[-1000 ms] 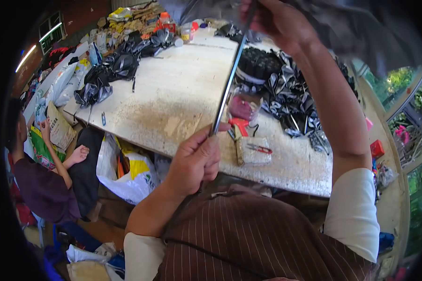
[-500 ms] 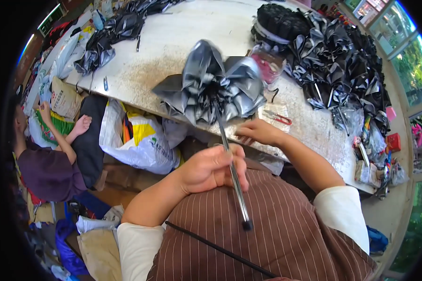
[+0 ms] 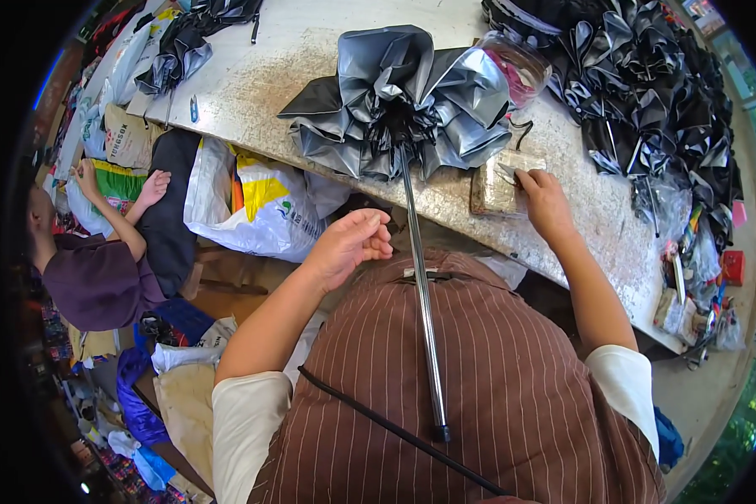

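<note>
The left hand (image 3: 350, 245) has let go of the silver-lined umbrella (image 3: 401, 126) at upper centre, leaving it unheld, fingers loosely curled; the right hand (image 3: 549, 202) now covers the thread snips (image 3: 507, 173), grip unclear.

Snips (image 3: 507, 174) partly hidden by right grip (image 3: 548, 202); black-silver pile (image 3: 647, 105) cut off by top edge

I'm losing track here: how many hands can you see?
4: the left hand beside the metal shaft, the right hand at the snips, and, at far left, a co-worker with one hand and the other hand.
</note>
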A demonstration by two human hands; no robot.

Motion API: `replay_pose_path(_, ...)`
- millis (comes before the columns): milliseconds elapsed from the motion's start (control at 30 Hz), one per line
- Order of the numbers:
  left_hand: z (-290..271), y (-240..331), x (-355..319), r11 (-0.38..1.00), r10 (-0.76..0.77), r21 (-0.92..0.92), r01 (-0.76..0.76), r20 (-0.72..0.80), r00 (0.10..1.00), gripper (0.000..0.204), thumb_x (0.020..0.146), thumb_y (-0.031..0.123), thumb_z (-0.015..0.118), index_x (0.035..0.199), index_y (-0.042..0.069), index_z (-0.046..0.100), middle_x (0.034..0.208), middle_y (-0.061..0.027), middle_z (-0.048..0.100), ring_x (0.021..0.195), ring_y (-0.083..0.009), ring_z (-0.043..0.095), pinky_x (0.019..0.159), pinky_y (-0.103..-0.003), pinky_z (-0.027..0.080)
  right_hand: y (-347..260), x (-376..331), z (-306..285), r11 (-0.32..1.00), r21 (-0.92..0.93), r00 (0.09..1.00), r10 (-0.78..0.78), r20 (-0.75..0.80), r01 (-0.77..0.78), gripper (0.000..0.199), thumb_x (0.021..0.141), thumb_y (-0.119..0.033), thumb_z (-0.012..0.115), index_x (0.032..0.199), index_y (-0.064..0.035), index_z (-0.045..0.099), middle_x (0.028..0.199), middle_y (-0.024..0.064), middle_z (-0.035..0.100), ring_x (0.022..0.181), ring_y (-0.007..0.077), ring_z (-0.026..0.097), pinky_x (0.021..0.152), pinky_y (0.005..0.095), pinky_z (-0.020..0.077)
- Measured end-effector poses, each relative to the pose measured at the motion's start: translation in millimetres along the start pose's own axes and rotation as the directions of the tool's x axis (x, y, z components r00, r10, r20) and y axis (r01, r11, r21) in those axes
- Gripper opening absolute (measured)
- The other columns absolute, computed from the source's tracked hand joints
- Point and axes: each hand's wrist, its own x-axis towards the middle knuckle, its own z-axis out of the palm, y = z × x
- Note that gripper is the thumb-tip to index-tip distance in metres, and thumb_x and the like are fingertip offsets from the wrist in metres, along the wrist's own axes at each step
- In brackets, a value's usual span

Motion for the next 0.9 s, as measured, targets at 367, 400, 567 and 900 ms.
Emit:
replay_pose_path(367, -3.0, -30.8, 5.5, 0.994, -0.083, 0.054, 0.092, -0.148, 0.986, 0.021, 0.091, 0.018, 0.056, 0.106, 0.003, 0.055, 0.085, -0.0077, 0.059, 0.073, -0.0140, 0.058, 0.068, -0.025, 0.050, -46.2, 33.3, -65.7, -0.494, 0.613, 0.675, 0.071, 0.735, -0.616, 0.036, 0.093, -0.026, 0.052, 0.114, 0.0034, 0.054, 0.081, 0.0028, 0.052, 0.059, 0.0072, 0.043, 0.048, 0.0172, 0.0351)
replay_pose_path(400, -2.0, -31.2, 6.3, 0.994, -0.085, 0.052, 0.093, -0.145, 0.986, 0.021, 0.091, 0.018, 0.056, 0.106, 0.003, 0.055, 0.085, -0.0077, 0.059, 0.073, -0.0140, 0.058, 0.068, -0.025, 0.050, -49.1, 35.6, -63.2, -0.494, 0.613, 0.673, 0.074, 0.736, -0.617, 0.036, 0.093, -0.026, 0.052, 0.114, 0.0034, 0.054, 0.081, 0.0028, 0.052, 0.059, 0.0072, 0.043, 0.048, 0.0172, 0.0351)
replay_pose_path(567, 1.2, -35.2, 6.6, 0.994, -0.087, 0.049, 0.096, -0.164, 0.983, 0.020, 0.091, 0.017, 0.056, 0.105, 0.003, 0.056, 0.085, -0.0078, 0.059, 0.073, -0.0141, 0.058, 0.067, -0.026, 0.051, -53.9, 53.3, -37.3, -0.562, 0.569, 0.611, 0.135, 0.780, -0.601, 0.039, 0.095, -0.034, 0.049, 0.113, 0.0008, 0.054, 0.074, -0.0009, 0.047, 0.053, 0.0022, 0.037, 0.041, 0.0147, 0.0261)
replay_pose_path(900, -2.2, -44.8, 1.9, 0.997, -0.076, 0.011, 0.080, -0.206, 0.976, 0.018, 0.093, 0.020, 0.054, 0.102, 0.004, 0.055, 0.082, -0.0050, 0.057, 0.067, -0.0099, 0.055, 0.062, -0.020, 0.047, -59.4, 65.6, -33.9, -0.564, 0.685, 0.713, 0.223, 0.665, -0.462, 0.040, 0.096, -0.037, 0.047, 0.109, -0.0004, 0.054, 0.069, -0.0044, 0.044, 0.048, -0.0005, 0.031, 0.035, 0.0133, 0.0197)
